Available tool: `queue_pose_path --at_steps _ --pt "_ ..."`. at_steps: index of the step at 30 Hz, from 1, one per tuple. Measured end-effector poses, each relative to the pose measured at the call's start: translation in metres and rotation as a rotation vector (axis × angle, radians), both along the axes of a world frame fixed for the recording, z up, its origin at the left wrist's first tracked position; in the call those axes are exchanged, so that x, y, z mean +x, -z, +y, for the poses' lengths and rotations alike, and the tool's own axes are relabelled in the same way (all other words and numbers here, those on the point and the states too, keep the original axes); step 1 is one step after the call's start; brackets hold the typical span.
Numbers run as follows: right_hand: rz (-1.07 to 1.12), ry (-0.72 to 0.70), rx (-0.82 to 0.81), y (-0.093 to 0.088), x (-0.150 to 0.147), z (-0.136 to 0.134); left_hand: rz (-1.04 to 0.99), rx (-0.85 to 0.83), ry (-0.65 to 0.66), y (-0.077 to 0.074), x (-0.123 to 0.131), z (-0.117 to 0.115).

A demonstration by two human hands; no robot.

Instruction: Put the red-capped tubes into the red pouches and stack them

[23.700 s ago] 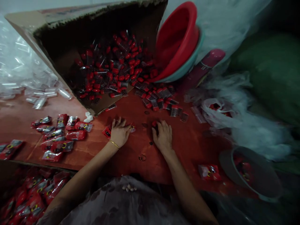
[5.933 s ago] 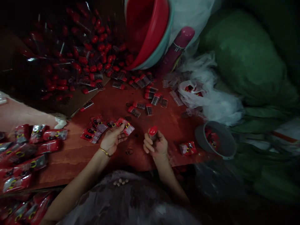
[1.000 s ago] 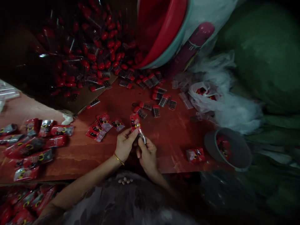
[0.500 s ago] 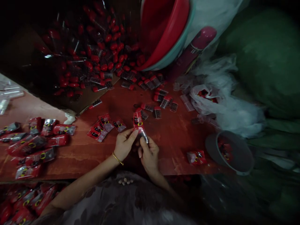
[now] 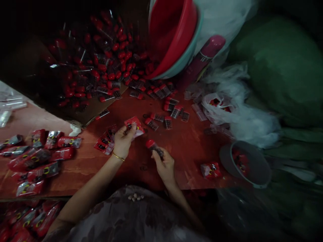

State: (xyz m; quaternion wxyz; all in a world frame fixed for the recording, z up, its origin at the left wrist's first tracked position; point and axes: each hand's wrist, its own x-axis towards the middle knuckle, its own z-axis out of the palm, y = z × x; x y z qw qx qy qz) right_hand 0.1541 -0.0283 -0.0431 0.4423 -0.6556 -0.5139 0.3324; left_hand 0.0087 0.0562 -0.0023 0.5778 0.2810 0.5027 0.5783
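Observation:
My left hand (image 5: 123, 139), a gold bracelet at its wrist, pinches a flat red printed plastic sleeve (image 5: 137, 127) with a black and yellow picture. My right hand (image 5: 164, 164) is closed on a small clear container (image 5: 153, 147) with a red cap and dark contents, its capped end pointing up and left. The two things are apart, a short way above the red tabletop (image 5: 181, 148). Beside my left hand lies a small stack of similar sleeves (image 5: 103, 143). Several red-capped containers (image 5: 168, 122) lie loose beyond my hands.
A cardboard box (image 5: 94, 109) spills many red-capped containers at the back left. Wrapped red packs (image 5: 30, 158) are heaped on the left. Nested red and teal basins (image 5: 186, 40), a pink-capped can (image 5: 213, 47), plastic bags (image 5: 262, 127) and a grey bucket (image 5: 227, 158) stand right.
My hands have moved apart from the printed pack they held together. My left hand now has a flat sleeve, my right a red-capped container. The single sleeve beside the stack is gone from its place.

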Motion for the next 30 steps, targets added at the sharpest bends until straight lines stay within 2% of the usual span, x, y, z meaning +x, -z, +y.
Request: queue_pose_path --at_steps 5,7,9,11,13,14,16,20,23,25,27,30 --pt "-0.553 0.061 0.075 -0.002 0.023 0.018 0.385 0.113 0.390 0.006 -0.007 -0.006" --pt "-0.667 0.086 0.125 -0.009 0.029 0.023 0.562 0.164 0.570 0.004 -0.010 -0.010" --pt "-0.641 0.016 0.199 -0.019 0.029 0.025 0.774 0.228 0.743 -0.001 -0.012 -0.014" --pt "-0.517 -0.192 0.251 -0.028 0.023 0.023 0.968 0.278 0.885 -0.008 -0.014 -0.017" --pt "-0.402 -0.348 0.262 -0.033 0.014 0.018 1.082 0.293 0.936 -0.013 -0.017 -0.020" --pt "-0.358 -0.351 0.255 -0.033 0.010 0.015 1.087 0.286 0.919 -0.014 -0.019 -0.022" --pt "-0.240 -0.221 0.205 -0.028 0.000 0.009 0.988 0.236 0.821 -0.010 -0.022 -0.026" --pt "0.110 0.096 0.049 -0.014 -0.018 0.002 0.489 0.073 0.569 0.009 -0.021 -0.043" --pt "0.201 0.163 0.040 -0.008 -0.032 0.000 0.234 -0.002 0.358 0.019 -0.011 -0.057" --pt "0.198 0.118 0.043 -0.008 -0.035 0.002 0.167 -0.033 0.227 0.022 -0.007 -0.060" --pt "0.089 0.007 0.095 -0.013 -0.027 0.008 0.106 -0.067 0.148 0.021 -0.008 -0.058" --pt "-0.326 -0.319 0.278 -0.029 0.004 0.030 -0.013 -0.139 0.106 0.014 -0.017 -0.048"
